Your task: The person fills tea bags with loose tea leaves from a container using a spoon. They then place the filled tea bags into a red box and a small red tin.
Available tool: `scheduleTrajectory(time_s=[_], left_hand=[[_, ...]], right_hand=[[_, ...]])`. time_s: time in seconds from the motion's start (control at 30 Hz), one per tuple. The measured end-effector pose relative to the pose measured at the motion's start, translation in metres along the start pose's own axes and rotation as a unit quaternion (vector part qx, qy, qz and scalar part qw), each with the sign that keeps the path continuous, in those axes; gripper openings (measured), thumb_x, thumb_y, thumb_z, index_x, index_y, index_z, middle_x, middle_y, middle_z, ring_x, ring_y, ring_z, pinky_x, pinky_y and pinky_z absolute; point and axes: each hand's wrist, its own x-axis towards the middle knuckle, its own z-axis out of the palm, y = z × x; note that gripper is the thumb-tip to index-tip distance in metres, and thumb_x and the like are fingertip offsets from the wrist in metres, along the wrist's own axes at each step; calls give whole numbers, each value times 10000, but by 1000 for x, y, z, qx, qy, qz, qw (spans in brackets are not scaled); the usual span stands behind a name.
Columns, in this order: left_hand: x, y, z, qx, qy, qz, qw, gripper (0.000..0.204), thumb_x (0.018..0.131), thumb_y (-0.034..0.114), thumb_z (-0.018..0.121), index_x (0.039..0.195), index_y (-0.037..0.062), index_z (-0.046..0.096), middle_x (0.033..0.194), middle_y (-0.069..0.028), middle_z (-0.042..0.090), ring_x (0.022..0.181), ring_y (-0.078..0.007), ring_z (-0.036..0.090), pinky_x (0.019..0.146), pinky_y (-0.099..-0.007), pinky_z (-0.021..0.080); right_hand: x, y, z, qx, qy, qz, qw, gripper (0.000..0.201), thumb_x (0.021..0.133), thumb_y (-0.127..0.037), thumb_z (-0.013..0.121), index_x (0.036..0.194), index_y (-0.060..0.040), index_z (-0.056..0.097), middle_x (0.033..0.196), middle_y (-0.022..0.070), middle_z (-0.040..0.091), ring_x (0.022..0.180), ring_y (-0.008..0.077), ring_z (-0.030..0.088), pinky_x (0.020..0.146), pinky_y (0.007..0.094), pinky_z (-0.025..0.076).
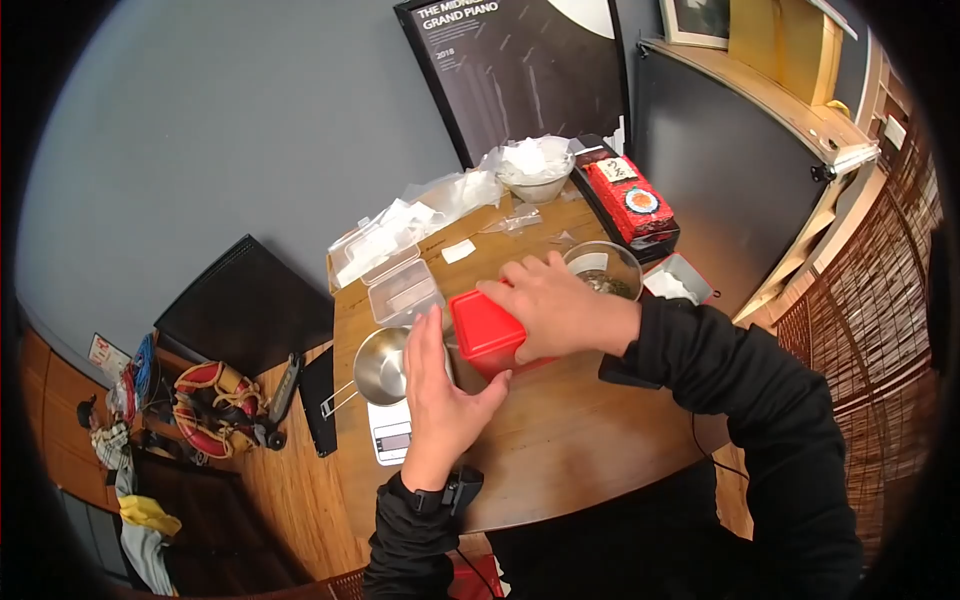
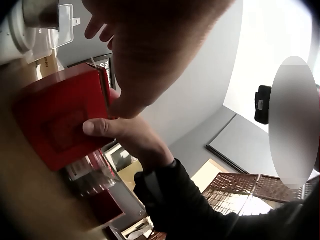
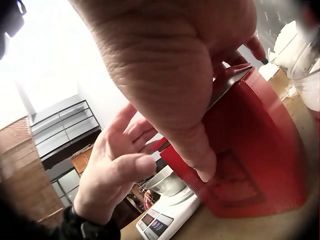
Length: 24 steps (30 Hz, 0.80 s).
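Observation:
A red box (image 1: 488, 325), with a lighter red top in the head view, is tilted above the wooden table. My right hand (image 1: 568, 308) grips it, thumb on the broad face (image 3: 260, 150) and fingers over the far edge. My left hand (image 1: 440, 400) is held upright at the box's left side, fingers extended and thumb out near a lower corner; whether it touches is unclear. In the left wrist view the right thumb presses the box's face (image 2: 55, 120). Left of the box, a metal pan (image 1: 378, 368) sits on a white scale (image 1: 390, 447).
A clear bowl (image 1: 625, 262) with dark bits stands right of the box, beside an open red-rimmed container (image 1: 676, 278). Behind are a clear plastic case (image 1: 403, 292), a bowl with white material (image 1: 536, 185) and a red-and-black package (image 1: 634, 200). White sheets lie along the back edge.

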Motion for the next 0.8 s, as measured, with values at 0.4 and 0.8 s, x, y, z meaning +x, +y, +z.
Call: scheduleTrajectory(time_s=[0.4,0.8], left_hand=[[41,-15,5,-33,-186,-12,982,1002,560,188,884,1432,-1,429,1353,-223,524,1245,-393,505,1065,-436,417],[40,-15,-9,-32,-210,-11,977,989,559,200,896,1418,-11,453,1324,-205,560,1241,-373,504,1064,-419,410]], right_hand=[[-92,13,-2,-5,179,81,981,563,692,-189,825,1186,-39,602,1274,173,524,1288,377,452,1048,489,359],[-106,9,22,-61,183,78,978,110,762,-97,671,836,-14,671,1014,175,634,1178,389,538,1047,498,362]])
